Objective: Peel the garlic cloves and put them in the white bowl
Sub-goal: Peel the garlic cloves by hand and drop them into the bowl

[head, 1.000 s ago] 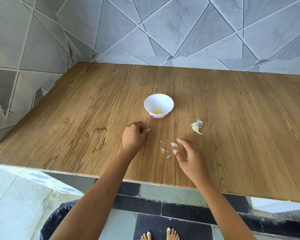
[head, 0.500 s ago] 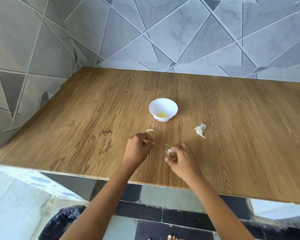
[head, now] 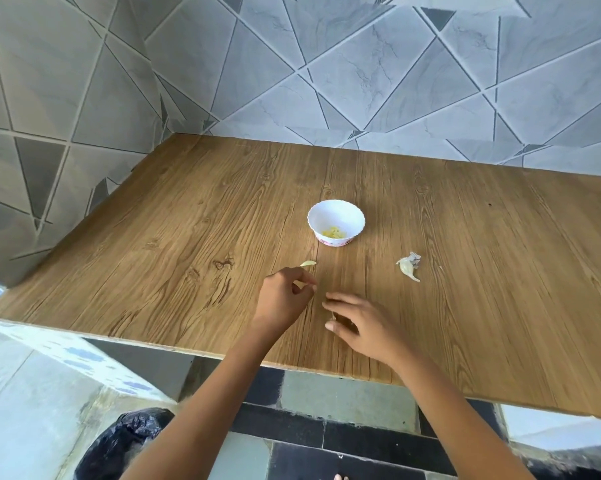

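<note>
Head view — right hand [head: 361,327], pinching before, now lies spread open — left hand [head: 281,299] loosely curled, empty.

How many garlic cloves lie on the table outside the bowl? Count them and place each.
2. One pale clove lies just beyond the left hand; one unpeeled clove lies right of the white bowl. The right hand may hide more.
</note>
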Action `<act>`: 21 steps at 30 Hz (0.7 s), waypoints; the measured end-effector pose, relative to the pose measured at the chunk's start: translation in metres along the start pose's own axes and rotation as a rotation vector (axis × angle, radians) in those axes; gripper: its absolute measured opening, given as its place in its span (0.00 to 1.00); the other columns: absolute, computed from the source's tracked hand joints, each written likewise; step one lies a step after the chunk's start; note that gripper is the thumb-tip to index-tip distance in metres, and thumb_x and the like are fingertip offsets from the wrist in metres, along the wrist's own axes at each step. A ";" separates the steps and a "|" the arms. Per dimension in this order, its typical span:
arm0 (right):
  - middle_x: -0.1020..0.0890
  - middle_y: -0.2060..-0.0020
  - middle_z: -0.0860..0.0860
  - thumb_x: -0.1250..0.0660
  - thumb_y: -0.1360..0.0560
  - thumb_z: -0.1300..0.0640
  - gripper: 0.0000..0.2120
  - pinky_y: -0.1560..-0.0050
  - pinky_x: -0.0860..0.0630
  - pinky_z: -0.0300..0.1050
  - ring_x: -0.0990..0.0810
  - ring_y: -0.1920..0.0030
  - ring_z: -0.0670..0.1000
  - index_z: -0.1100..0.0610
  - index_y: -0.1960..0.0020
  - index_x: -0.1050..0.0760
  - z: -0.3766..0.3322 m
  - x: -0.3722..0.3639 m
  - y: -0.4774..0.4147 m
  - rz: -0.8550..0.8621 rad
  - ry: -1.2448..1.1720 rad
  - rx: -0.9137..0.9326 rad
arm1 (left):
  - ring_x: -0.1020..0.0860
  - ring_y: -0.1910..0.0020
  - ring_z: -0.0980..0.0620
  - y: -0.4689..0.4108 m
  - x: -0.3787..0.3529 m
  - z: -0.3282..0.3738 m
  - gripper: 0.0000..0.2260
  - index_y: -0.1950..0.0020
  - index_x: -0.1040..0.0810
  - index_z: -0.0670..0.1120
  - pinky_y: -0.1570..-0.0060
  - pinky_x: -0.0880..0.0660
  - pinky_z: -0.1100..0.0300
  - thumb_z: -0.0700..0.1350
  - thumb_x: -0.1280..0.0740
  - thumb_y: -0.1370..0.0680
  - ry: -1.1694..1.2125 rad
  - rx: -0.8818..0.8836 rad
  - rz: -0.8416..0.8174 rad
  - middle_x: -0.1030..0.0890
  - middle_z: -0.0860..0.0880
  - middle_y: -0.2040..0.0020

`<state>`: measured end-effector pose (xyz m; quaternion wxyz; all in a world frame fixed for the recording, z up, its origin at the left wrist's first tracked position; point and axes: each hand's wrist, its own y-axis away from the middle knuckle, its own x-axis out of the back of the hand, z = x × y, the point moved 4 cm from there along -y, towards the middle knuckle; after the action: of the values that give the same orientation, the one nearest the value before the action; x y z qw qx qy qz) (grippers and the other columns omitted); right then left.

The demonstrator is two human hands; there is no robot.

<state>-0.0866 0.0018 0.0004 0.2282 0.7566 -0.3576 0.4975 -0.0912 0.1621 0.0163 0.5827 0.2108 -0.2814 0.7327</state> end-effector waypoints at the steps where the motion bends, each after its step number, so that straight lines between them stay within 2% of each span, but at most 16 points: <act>1: 0.30 0.31 0.43 0.38 0.22 0.46 0.19 0.38 0.27 0.48 0.28 0.35 0.44 0.50 0.33 0.27 0.002 -0.001 0.006 0.017 -0.009 0.024 | 0.22 0.64 0.56 0.000 -0.002 -0.001 0.02 0.56 0.18 0.46 0.60 0.26 0.67 0.40 0.30 0.26 -0.001 0.003 -0.006 0.19 0.57 0.57; 3: 0.26 0.34 0.45 0.37 0.23 0.49 0.17 0.39 0.25 0.48 0.25 0.37 0.45 0.52 0.36 0.24 0.006 -0.002 0.015 0.046 -0.041 0.047 | 0.22 0.64 0.56 0.000 -0.005 0.000 0.02 0.56 0.18 0.46 0.61 0.26 0.67 0.40 0.30 0.27 -0.002 0.006 -0.007 0.19 0.56 0.57; 5: 0.24 0.36 0.46 0.38 0.23 0.47 0.17 0.40 0.24 0.48 0.24 0.39 0.45 0.53 0.38 0.23 0.009 -0.001 0.023 0.047 -0.069 0.034 | 0.21 0.63 0.54 0.000 -0.009 0.002 0.02 0.56 0.18 0.44 0.60 0.26 0.67 0.39 0.30 0.27 0.003 0.008 -0.008 0.18 0.54 0.57; 8: 0.22 0.39 0.46 0.43 0.25 0.42 0.22 0.43 0.22 0.47 0.22 0.42 0.43 0.54 0.41 0.21 0.014 0.006 0.033 0.099 -0.143 -0.010 | 0.23 0.64 0.57 -0.002 -0.015 0.009 0.02 0.56 0.17 0.43 0.63 0.30 0.75 0.39 0.30 0.26 0.010 0.005 -0.031 0.18 0.53 0.57; 10: 0.22 0.39 0.46 0.41 0.25 0.42 0.22 0.42 0.22 0.46 0.22 0.43 0.43 0.54 0.39 0.23 0.019 0.013 0.038 0.162 -0.173 -0.075 | 0.25 0.65 0.61 -0.004 -0.019 0.011 0.02 0.56 0.17 0.44 0.64 0.32 0.77 0.39 0.29 0.27 0.037 0.019 -0.034 0.18 0.53 0.57; 13: 0.23 0.38 0.50 0.34 0.26 0.45 0.24 0.37 0.30 0.43 0.24 0.39 0.49 0.57 0.35 0.26 0.027 0.017 0.044 0.264 -0.108 -0.215 | 0.26 0.68 0.62 -0.007 -0.024 0.015 0.03 0.55 0.18 0.42 0.65 0.32 0.77 0.40 0.28 0.27 0.075 0.043 -0.035 0.17 0.50 0.56; 16: 0.24 0.37 0.52 0.32 0.28 0.43 0.29 0.36 0.30 0.45 0.25 0.38 0.52 0.58 0.33 0.28 0.024 0.010 0.041 0.215 -0.042 -0.309 | 0.26 0.67 0.62 -0.006 -0.026 0.021 0.02 0.56 0.18 0.42 0.63 0.31 0.77 0.39 0.29 0.27 0.102 0.035 -0.041 0.18 0.51 0.56; 18: 0.25 0.39 0.52 0.31 0.29 0.44 0.29 0.39 0.30 0.40 0.25 0.41 0.50 0.58 0.33 0.28 0.020 0.007 0.037 0.201 -0.055 -0.336 | 0.26 0.67 0.63 -0.005 -0.027 0.022 0.01 0.56 0.18 0.43 0.63 0.32 0.78 0.39 0.29 0.27 0.111 0.042 -0.047 0.18 0.53 0.57; 21: 0.24 0.46 0.52 0.29 0.28 0.51 0.22 0.49 0.30 0.34 0.24 0.48 0.49 0.58 0.37 0.24 0.016 0.005 0.029 0.230 -0.144 -0.376 | 0.27 0.69 0.64 -0.004 -0.027 0.020 0.02 0.56 0.17 0.42 0.64 0.33 0.78 0.39 0.29 0.27 0.107 0.057 -0.046 0.18 0.54 0.58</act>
<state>-0.0988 -0.0294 -0.0020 0.2809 0.6885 -0.5432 0.3898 -0.0815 0.1301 0.0147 0.6073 0.1940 -0.2242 0.7371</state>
